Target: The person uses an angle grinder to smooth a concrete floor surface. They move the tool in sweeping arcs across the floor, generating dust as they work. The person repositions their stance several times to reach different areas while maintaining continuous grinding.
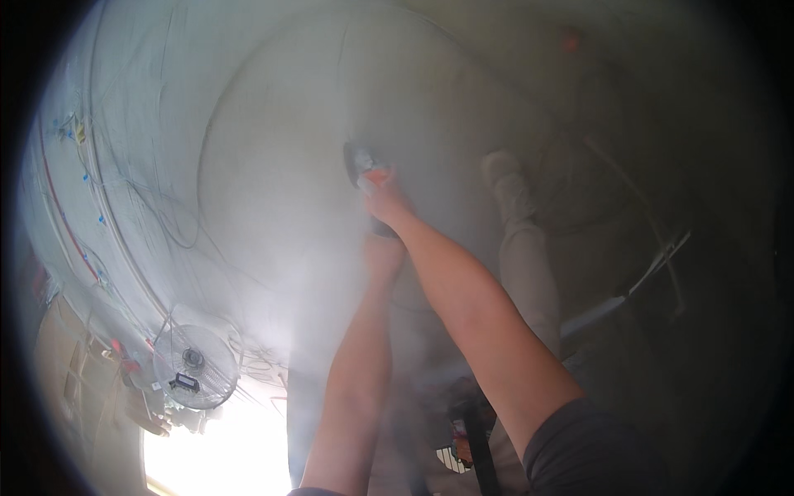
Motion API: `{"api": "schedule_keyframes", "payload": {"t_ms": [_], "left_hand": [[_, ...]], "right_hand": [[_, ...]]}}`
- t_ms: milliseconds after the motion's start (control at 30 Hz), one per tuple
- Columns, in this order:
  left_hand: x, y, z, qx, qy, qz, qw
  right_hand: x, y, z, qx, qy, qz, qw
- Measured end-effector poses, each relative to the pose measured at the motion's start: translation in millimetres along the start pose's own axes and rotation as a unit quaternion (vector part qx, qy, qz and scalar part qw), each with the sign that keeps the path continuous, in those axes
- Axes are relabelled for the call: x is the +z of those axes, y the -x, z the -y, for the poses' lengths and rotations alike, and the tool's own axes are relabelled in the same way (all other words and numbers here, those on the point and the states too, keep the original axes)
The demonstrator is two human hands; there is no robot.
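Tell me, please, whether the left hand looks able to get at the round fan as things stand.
Probably not: the left hand is on the near end of the handheld tool, and the round fan looks well off to the left, beyond easy reach.

In pale haze [281, 256], the person's right hand [387, 200] grips a handheld power tool [364, 157] near its dark front end, the left hand [384, 256] at its rear; a round fan [203, 355] shows lower left.

Grinder [368, 159], one: body grey with orange near the front; dark round disc [350, 164] at its head, standing near edge-on, leftward; held two-handed; finer detail blurred.
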State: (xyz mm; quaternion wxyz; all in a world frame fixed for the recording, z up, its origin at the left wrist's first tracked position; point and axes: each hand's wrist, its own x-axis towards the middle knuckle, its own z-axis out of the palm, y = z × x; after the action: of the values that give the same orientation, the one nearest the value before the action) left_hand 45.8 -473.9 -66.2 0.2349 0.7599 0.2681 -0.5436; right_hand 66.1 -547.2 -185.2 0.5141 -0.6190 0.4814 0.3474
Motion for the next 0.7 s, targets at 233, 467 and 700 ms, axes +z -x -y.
{"api": "schedule_keyframes", "payload": {"t_ms": [233,467,700], "left_hand": [[55,-31,84,0.138,-0.023,-0.065,0.988],[87,-56,139,0.14,-0.009,0.007,0.99],[87,-35,125,0.159,0.032,0.005,0.987]], "right_hand": [[17,-7,-41,-0.051,0.09,-0.022,0.994],[-9,31,-21,-0.022,0.05,-0.005,0.999],[2,42,-55,-0.135,0.167,-0.053,0.975]]}}
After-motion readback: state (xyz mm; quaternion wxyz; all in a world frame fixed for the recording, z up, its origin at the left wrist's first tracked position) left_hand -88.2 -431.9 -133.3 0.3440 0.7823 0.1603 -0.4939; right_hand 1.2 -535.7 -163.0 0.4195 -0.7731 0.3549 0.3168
